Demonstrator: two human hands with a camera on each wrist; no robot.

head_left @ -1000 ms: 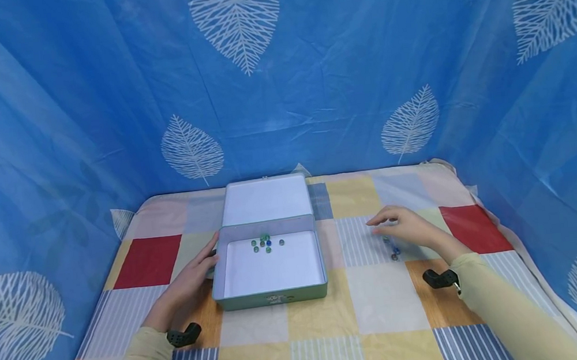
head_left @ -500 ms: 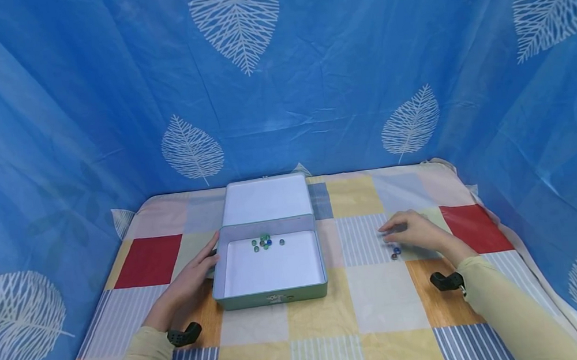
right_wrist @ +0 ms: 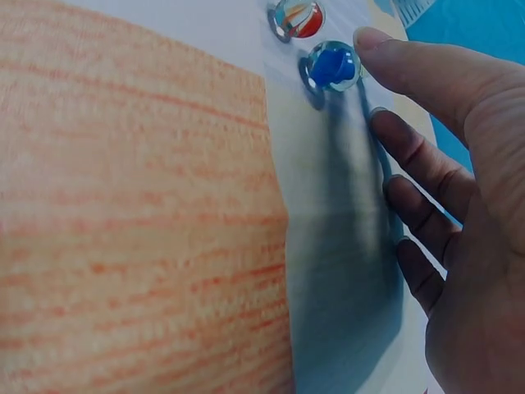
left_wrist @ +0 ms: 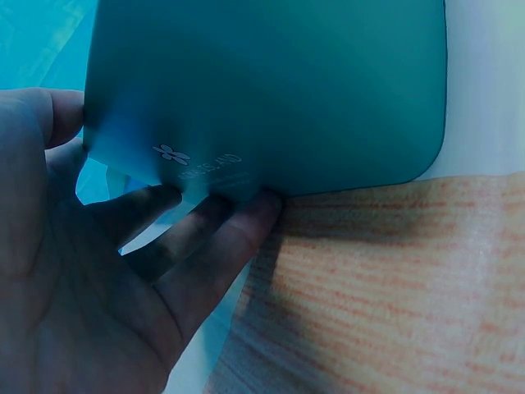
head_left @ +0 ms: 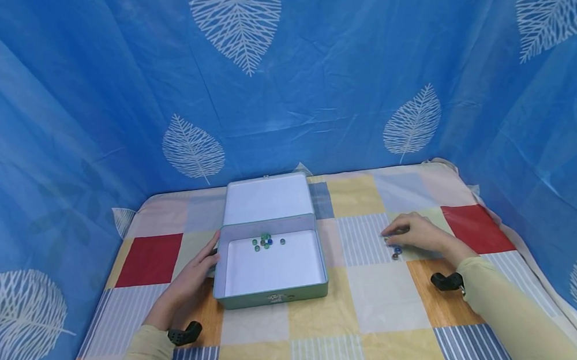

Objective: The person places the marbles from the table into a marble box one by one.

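A green tin box [head_left: 274, 298] stands with its lid [head_left: 269, 199] folded back. Several glass marbles [head_left: 265, 241], mostly green, lie toward the back of its white floor. My left hand [head_left: 193, 276] rests along the left side of the tin, its spread fingertips touching the printed wall [left_wrist: 271, 98]. On the cloth at the right, my right hand [head_left: 419, 234] reaches down with thumb and fingers lowered. A blue marble [right_wrist: 335, 67] lies right beside its thumb, and a red-and-white marble [right_wrist: 300, 18] just beyond. I cannot tell whether a marble is between thumb and index finger.
A patchwork-checked cloth [head_left: 323, 321] covers the table. Blue curtains [head_left: 313, 114] with white leaf prints hang close behind and on both sides. Dark wrist devices [head_left: 185, 333] sit at both cuffs.
My right hand has moved to the right and lowered over the loose marbles, covering the green one there. Inside the tin, one marble has rolled slightly back into the cluster. My left hand stays put.
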